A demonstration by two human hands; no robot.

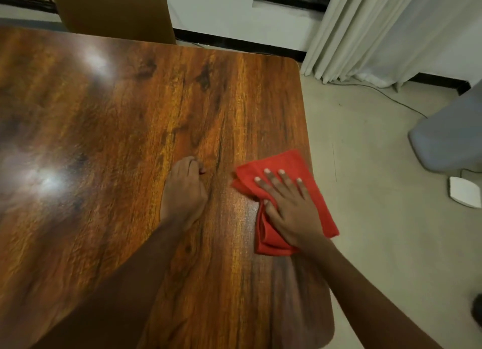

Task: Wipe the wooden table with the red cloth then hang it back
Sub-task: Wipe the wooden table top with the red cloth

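Observation:
The red cloth (310, 202) lies folded on the wooden table (117, 129), close to its right edge. My right hand (289, 208) presses flat on the cloth with its fingers spread and straight. My left hand (184, 192) rests on the bare tabletop to the left of the cloth, fingers curled under into a loose fist and holding nothing. A hand's width of bare wood separates the two hands.
The table's right edge and rounded far-right corner (296, 62) border a pale floor. White curtains (391, 30) hang at the back right. A grey object (448, 140) and a white flat item (465, 192) sit on the floor at right. A brown panel (112, 9) stands behind the table.

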